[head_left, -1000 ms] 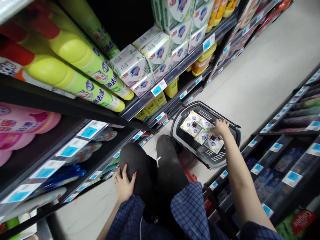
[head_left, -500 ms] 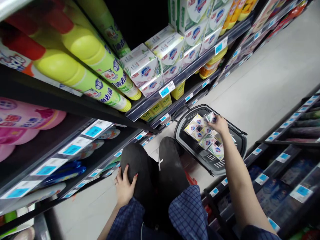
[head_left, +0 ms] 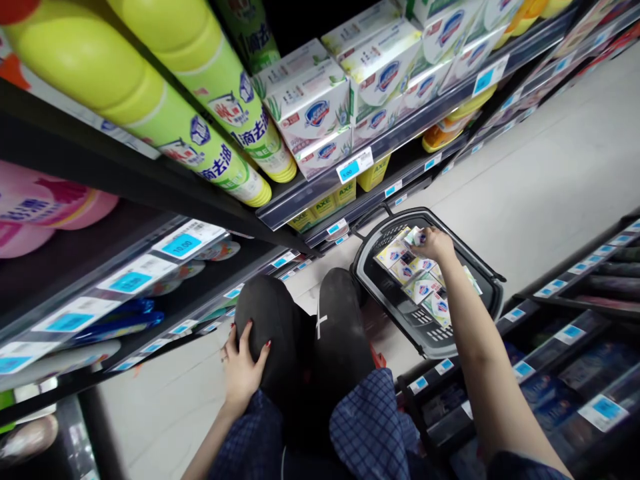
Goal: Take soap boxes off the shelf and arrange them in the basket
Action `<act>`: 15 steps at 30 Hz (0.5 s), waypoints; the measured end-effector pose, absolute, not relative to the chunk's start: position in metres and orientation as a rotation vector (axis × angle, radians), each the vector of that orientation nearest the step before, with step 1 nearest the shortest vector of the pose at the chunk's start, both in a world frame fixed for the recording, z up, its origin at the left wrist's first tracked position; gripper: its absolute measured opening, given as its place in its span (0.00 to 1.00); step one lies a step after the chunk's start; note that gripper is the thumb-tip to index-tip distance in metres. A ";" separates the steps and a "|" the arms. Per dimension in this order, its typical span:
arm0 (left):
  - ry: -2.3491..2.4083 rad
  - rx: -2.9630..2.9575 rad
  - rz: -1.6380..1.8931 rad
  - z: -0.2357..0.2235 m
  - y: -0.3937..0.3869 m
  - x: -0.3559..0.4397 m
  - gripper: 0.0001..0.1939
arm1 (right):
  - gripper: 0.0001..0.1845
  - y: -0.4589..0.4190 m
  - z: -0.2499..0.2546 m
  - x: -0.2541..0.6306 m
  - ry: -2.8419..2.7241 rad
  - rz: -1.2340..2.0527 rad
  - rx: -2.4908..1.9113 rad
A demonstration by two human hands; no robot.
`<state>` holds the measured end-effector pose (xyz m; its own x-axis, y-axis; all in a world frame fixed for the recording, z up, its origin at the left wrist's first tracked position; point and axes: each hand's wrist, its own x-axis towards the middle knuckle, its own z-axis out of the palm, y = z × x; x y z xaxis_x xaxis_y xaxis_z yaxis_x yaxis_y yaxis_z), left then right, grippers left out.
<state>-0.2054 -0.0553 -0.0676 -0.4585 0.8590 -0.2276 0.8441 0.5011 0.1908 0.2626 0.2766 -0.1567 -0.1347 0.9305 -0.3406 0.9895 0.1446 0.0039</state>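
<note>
My right hand [head_left: 436, 244] grips a small soap box [head_left: 415, 236] inside the dark shopping basket [head_left: 493, 293] on the floor. Several more boxes of soap [head_left: 421, 288] lie flat in the basket, just below and left of that hand. My forearm covers part of the basket's right side. My left hand [head_left: 243, 363] rests on my left knee [head_left: 273, 327] with its fingers spread, holding nothing. Stacked soap boxes [head_left: 316, 115] with the same shield logo stand on the shelf above, left of the basket.
Yellow-green bottles [head_left: 210, 143] stand on the shelf at upper left, above pink bottles [head_left: 55, 207]. Yellow AXE packs [head_left: 325, 203] sit on a lower shelf. Another shelf unit [head_left: 550, 347] borders the right side, and pale floor [head_left: 560, 147] runs between.
The view has shifted, so the soap shelf looks larger and further right. My right hand keeps its hold on the soap box over the basket. My left hand stays on the knee.
</note>
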 end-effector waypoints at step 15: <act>2.452 1.440 0.086 -0.070 -0.056 -0.207 0.36 | 0.34 0.266 -0.167 0.275 2.165 -0.325 1.870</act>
<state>-0.2070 -0.0556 -0.0697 -0.4550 0.8623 -0.2221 0.8447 0.4969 0.1989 0.2748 0.2663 -0.1672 -0.1363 0.9307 -0.3394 0.9893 0.1457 0.0021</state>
